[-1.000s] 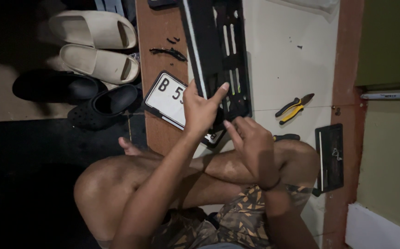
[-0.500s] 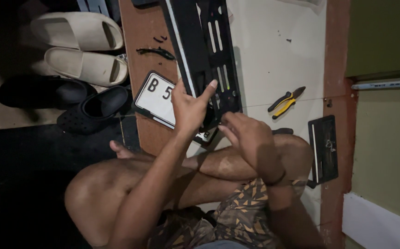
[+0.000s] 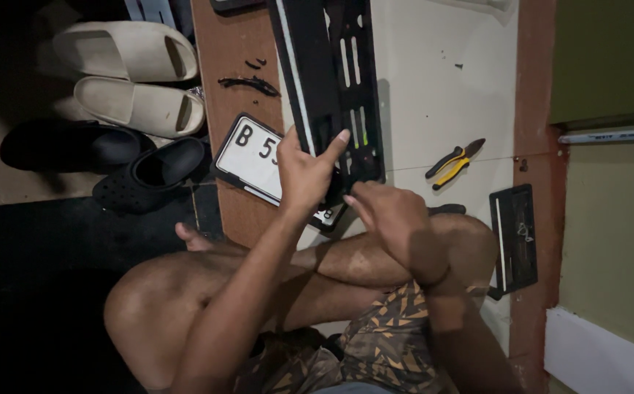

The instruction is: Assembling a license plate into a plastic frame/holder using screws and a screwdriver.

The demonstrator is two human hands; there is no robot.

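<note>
Head view: the left hand point(image 3: 304, 175) grips the near end of a long black slotted plastic plate frame point(image 3: 329, 87) lying on the floor. The right hand point(image 3: 393, 219), fingers curled, touches the frame's near corner, over a white rectangular number plate point(image 3: 255, 155).

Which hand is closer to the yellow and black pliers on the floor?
The right hand. It is just left of and below the pliers; the left hand, gripping the black plate frame, is farther left.

Pale tiled floor point(image 3: 441, 95), reddish-brown border strip point(image 3: 532, 87), olive-green wall point(image 3: 609, 58), dim dark area at left
</note>
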